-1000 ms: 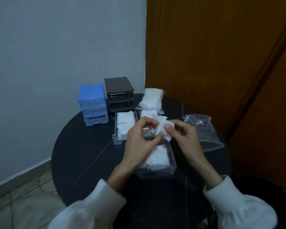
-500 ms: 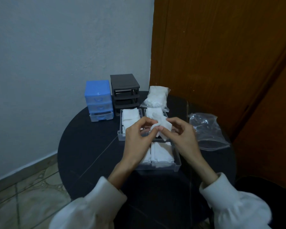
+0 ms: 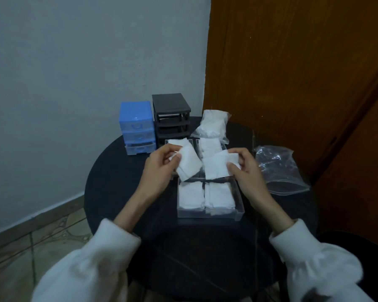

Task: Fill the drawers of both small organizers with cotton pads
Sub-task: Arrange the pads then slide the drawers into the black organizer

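Note:
My left hand [image 3: 159,168] pinches a small stack of white cotton pads [image 3: 189,163]. My right hand [image 3: 246,171] pinches a second stack of cotton pads [image 3: 218,167]. Both stacks hover above three clear drawers lying on the table. The near drawer [image 3: 238,211] holds two rows of pads. The back left drawer [image 3: 166,142] and the back right drawer [image 3: 198,144] also hold pads, partly hidden by my hands. The blue organizer [image 3: 135,125] stands at the back with its bottom drawer slightly pulled out. The black organizer [image 3: 171,114] beside it has empty slots.
A sealed bag of cotton pads [image 3: 212,125] lies behind the drawers. An empty clear plastic bag [image 3: 279,168] lies at the right. The round black table [image 3: 118,192] stands in a corner between a grey wall and a wooden door [image 3: 292,73].
My hands held one bunch of pads together before. They have drawn apart, and each hand holds its own stack.

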